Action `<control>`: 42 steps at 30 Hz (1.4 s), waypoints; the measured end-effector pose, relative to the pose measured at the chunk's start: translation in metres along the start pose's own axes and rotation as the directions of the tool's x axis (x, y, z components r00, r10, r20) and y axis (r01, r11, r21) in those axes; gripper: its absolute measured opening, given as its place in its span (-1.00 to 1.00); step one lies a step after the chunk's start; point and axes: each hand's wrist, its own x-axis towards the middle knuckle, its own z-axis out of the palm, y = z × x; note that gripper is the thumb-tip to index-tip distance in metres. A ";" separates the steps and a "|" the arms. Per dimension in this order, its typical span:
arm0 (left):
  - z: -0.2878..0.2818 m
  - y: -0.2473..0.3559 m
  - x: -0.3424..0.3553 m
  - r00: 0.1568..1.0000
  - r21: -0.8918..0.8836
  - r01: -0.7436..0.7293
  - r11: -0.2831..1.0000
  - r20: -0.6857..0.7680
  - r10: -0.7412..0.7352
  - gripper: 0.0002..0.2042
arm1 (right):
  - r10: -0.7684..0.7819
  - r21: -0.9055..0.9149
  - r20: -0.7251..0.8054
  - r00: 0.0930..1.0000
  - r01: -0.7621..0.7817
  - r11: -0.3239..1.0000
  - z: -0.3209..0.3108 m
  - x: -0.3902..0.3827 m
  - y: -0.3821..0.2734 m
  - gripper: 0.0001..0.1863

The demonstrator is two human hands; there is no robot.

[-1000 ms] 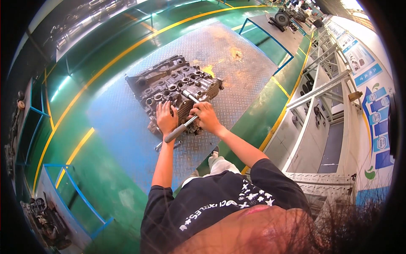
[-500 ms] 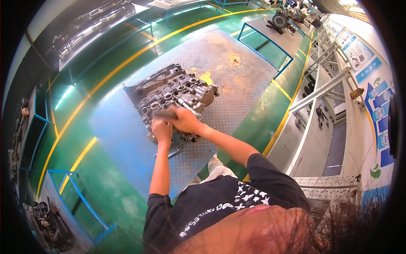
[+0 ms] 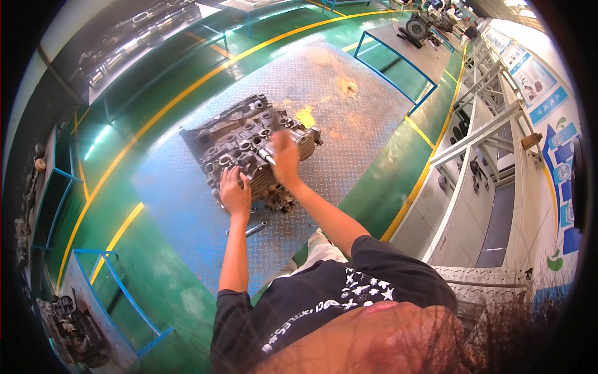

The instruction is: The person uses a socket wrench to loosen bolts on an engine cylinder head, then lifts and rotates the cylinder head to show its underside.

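A greasy metal engine assembly [image 3: 240,134] with rows of round openings lies on a metal-topped table. My left hand [image 3: 235,192] rests on its near left part, fingers stretched out and slightly apart, holding nothing visible. Over the right part of the engine is my right hand [image 3: 285,156], its fingers smeared by motion and partly hidden, so its grip does not show. Right beside that hand a silver rod-like tool [image 3: 266,156] slants across the engine; whether the hand touches it is unclear. A slim metal hand tool [image 3: 256,229] lies on the table near my left forearm.
The tabletop [image 3: 349,143] is patterned steel plate with yellow and rusty stains. A blue rail frame [image 3: 398,78] stands beyond its far right corner. White metal racking [image 3: 455,187] runs along the right. More engine parts [image 3: 68,330] sit on a stand at lower left.
My hands were together over the engine's near part around a blurred dark object. Now they are apart, my right hand farther up and right by the silver tool. The dark object no longer shows.
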 end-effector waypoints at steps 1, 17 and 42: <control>-0.006 -0.005 -0.002 1.000 0.010 0.009 1.000 -0.002 -0.009 -0.73 | -0.205 -0.111 0.231 0.951 0.235 0.966 0.010 -0.015 -0.023 -0.71; -0.067 0.072 0.053 0.774 -0.948 0.254 -0.192 0.318 -0.548 -0.52 | -0.228 -0.038 0.544 0.807 0.295 0.955 -0.009 -0.031 -0.036 -0.50; -0.015 0.168 0.157 0.758 -0.759 0.638 0.130 0.649 0.065 -0.61 | -0.092 -0.045 -0.230 0.969 0.084 0.995 -0.018 -0.029 0.034 -0.56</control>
